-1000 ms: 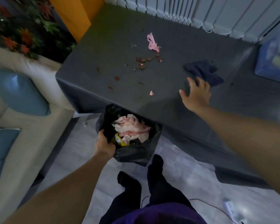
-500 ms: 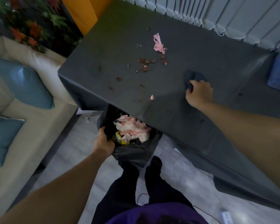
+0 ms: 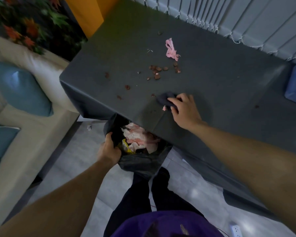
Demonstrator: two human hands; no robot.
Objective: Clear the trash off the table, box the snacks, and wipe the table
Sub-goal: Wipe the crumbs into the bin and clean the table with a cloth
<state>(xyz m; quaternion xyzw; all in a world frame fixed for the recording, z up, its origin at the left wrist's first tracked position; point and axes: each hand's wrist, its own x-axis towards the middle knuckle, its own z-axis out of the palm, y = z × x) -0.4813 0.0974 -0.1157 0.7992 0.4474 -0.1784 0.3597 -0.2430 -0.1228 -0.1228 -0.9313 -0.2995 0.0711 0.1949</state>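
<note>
Curled round one dark cloth, my right hand presses it to the table near the front edge, with one tiny pink scrap just beside it. My left hand grips the rim of one black bag, held below that edge. Farther off lie one pink wrapper and about a dozen brown crumbs.

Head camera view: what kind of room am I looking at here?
Most likely a home living room or lounge. A cream sofa with blue cushions sits beside a table under a dark grey cover, and vertical blinds hang behind it.
</note>
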